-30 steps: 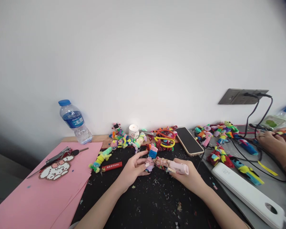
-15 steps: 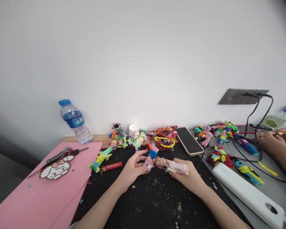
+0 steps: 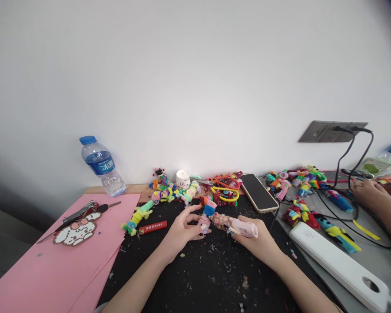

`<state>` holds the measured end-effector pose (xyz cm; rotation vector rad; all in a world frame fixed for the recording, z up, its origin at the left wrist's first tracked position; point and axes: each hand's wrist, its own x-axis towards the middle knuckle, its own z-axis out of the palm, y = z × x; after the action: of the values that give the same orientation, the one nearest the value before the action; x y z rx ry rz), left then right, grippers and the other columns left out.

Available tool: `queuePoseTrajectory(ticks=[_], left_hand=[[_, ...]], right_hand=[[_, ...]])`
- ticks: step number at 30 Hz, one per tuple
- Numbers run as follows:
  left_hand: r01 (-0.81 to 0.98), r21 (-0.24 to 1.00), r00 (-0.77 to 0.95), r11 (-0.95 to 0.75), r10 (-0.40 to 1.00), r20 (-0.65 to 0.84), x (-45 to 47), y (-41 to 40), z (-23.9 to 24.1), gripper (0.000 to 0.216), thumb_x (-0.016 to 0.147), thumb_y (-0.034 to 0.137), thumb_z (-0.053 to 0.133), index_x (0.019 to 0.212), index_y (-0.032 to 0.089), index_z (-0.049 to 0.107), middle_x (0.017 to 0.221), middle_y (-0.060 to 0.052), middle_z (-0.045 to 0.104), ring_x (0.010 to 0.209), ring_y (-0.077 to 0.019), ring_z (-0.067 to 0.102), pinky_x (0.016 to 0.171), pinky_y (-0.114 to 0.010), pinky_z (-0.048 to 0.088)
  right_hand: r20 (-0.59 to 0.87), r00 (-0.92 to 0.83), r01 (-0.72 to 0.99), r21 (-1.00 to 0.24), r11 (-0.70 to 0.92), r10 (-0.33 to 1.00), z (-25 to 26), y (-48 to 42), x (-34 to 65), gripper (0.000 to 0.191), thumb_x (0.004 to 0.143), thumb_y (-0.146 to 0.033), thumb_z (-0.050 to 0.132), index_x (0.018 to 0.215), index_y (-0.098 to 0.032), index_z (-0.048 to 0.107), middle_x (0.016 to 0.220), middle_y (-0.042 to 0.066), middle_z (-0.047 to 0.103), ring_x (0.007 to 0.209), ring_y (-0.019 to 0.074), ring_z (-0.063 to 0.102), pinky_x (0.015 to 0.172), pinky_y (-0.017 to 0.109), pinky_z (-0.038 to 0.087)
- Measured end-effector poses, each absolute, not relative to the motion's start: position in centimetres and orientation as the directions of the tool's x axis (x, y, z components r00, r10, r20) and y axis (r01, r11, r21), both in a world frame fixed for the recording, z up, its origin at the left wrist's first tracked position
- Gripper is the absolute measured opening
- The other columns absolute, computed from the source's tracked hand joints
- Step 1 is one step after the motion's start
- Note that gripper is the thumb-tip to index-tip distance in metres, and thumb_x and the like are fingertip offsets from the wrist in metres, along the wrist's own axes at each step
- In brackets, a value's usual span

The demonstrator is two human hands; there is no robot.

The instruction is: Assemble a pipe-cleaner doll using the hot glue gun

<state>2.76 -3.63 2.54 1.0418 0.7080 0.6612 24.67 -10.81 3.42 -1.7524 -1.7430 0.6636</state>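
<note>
My left hand (image 3: 185, 228), fingers curled, pinches a fuzzy pipe-cleaner piece (image 3: 204, 223) of pale pink and lilac. A blue, pink and orange fuzzy bundle (image 3: 210, 208) rises just beyond its fingertips; whether the two are joined I cannot tell. In my right hand (image 3: 256, 241) is a pale pink, smooth stick-like object (image 3: 245, 227) with an opening in its outer end. Brownish multicoloured fuzz (image 3: 222, 220) covers its inner end, which points at the left fingertips. Both hands are over a black mat (image 3: 195, 278) strewn with bits of fluff.
Pipe-cleaner figures (image 3: 169, 191), a paper cup (image 3: 183, 178) and a phone (image 3: 260, 193) line the wall side. Pink paper (image 3: 68, 269) and a water bottle (image 3: 101, 165) are left. At right lie a white long device (image 3: 339, 265), black cables (image 3: 332, 208) and another person's hands (image 3: 373, 193).
The fuzzy end in my right hand has shifted and turned slightly against the piece in my left hand. My left fingers have moved a little; the rest looks the same.
</note>
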Motion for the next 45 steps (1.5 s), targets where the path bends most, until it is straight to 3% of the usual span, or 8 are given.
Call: queuePoseTrajectory(ticks=[15, 37, 45], left_hand=[[-0.144, 0.929, 0.63, 0.342, 0.755, -0.18, 2.59, -3.7, 2.69, 0.058, 0.075, 0.033, 0.065, 0.125, 0.023, 0.038, 0.108, -0.01, 0.059, 0.076, -0.0206, 0.068, 0.069, -0.034, 0.052], [-0.159, 0.92, 0.638, 0.359, 0.748, -0.181, 2.46, -3.62, 2.4, 0.052, 0.079, 0.031, 0.061, 0.124, 0.022, 0.037, 0.109, -0.01, 0.06, 0.073, -0.019, 0.068, 0.066, -0.03, 0.052], [-0.193, 0.913, 0.65, 0.359, 0.744, -0.155, 2.54, -3.6, 1.95, 0.026, 0.081, 0.034, 0.058, 0.094, 0.021, 0.04, 0.096, -0.004, 0.062, 0.071, -0.0174, 0.068, 0.066, -0.029, 0.051]], right_hand=[[0.027, 0.007, 0.698, -0.716, 0.014, 1.0, 3.47, -10.87, 24.74, 0.026, 0.074, -0.028, 0.055, 0.06, -0.02, 0.034, 0.055, -0.006, 0.034, 0.051, 0.0089, 0.03, 0.047, 0.022, 0.024], [0.089, 0.057, 0.731, -0.683, 0.019, 0.994, 3.22, -10.92, 24.76, 0.028, 0.074, -0.032, 0.055, 0.06, -0.021, 0.033, 0.055, -0.006, 0.034, 0.05, 0.0088, 0.031, 0.046, 0.022, 0.024], [0.066, 0.035, 0.723, -0.69, 0.02, 0.997, 3.48, -10.99, 24.69, 0.028, 0.074, -0.03, 0.055, 0.06, -0.021, 0.033, 0.054, -0.006, 0.034, 0.05, 0.0087, 0.031, 0.046, 0.022, 0.024]])
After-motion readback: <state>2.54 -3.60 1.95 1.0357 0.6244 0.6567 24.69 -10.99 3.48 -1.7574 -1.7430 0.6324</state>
